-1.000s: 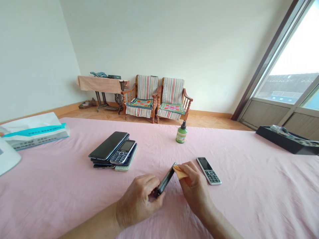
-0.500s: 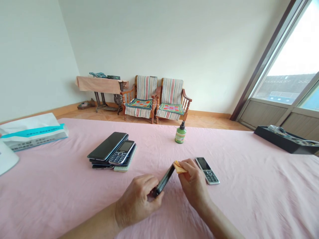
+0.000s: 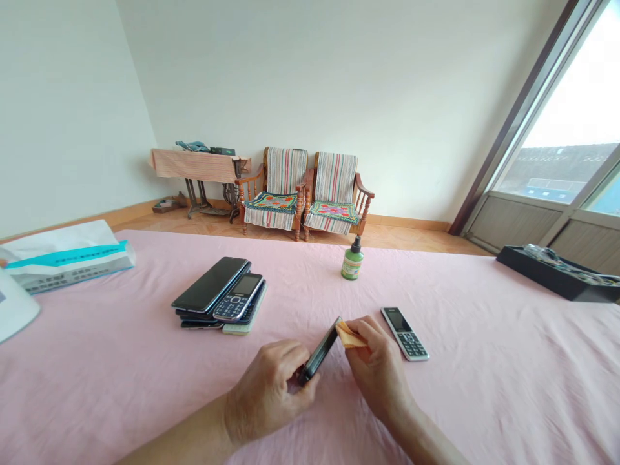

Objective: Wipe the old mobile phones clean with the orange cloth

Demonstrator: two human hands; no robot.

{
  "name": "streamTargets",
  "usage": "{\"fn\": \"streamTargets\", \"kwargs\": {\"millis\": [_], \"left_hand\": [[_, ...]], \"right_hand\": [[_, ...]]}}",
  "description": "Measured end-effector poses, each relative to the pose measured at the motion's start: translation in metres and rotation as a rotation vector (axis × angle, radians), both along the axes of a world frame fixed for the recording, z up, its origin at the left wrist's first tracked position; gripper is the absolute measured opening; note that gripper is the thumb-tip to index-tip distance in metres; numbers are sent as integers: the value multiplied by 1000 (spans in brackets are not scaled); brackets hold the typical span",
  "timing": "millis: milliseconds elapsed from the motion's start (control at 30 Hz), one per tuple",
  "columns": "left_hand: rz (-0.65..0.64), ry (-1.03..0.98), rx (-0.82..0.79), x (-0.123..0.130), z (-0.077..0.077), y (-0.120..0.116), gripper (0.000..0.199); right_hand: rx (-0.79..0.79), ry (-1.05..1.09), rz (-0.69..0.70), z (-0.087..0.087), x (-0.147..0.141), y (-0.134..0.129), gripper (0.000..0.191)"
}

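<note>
My left hand (image 3: 274,387) is closed around the lower end of a dark mobile phone (image 3: 320,354), which is tilted up on its edge above the pink cloth. Pinched in the fingers of my right hand (image 3: 380,361) is a small yellow cleaning cloth (image 3: 352,336), touching the phone's upper end. A silver-and-black keypad phone (image 3: 405,334) lies just right of my right hand. To the left is a stack of phones: a large black smartphone (image 3: 212,284) on top, with a dark keypad phone (image 3: 238,297) resting beside it.
A green spray bottle (image 3: 351,259) stands toward the far edge of the pink tablecloth (image 3: 145,381). At left are a tissue pack (image 3: 72,261) and a white object (image 3: 14,307). A black tray (image 3: 557,274) with cables sits at the right edge. Two chairs (image 3: 334,187) stand beyond.
My right hand has shifted slightly down with the yellow cloth, and more of the phone's upper tip shows. My left hand keeps its hold; the whole view has moved slightly.
</note>
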State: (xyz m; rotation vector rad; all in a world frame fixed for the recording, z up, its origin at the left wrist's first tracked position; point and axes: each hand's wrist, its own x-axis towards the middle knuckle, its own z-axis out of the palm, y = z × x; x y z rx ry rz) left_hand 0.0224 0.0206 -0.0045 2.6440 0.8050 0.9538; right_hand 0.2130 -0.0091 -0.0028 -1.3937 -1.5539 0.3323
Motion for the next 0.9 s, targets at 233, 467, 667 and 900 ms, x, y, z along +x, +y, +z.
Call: {"fn": "streamTargets", "kwargs": {"millis": [233,467,667,900], "left_hand": [[0,7,6,0,-1,0,15],[-2,29,6,0,0,1,14],[3,22,-3,0,1,0,14],[-2,18,-7,0,1,1,15]], "right_hand": [[22,-3,-36,1,0,1,26],[35,-11,-22,2,0,0,27],[14,-9,-17,1,0,-1,26],[48,-19,-3,2,1,0,30]]}}
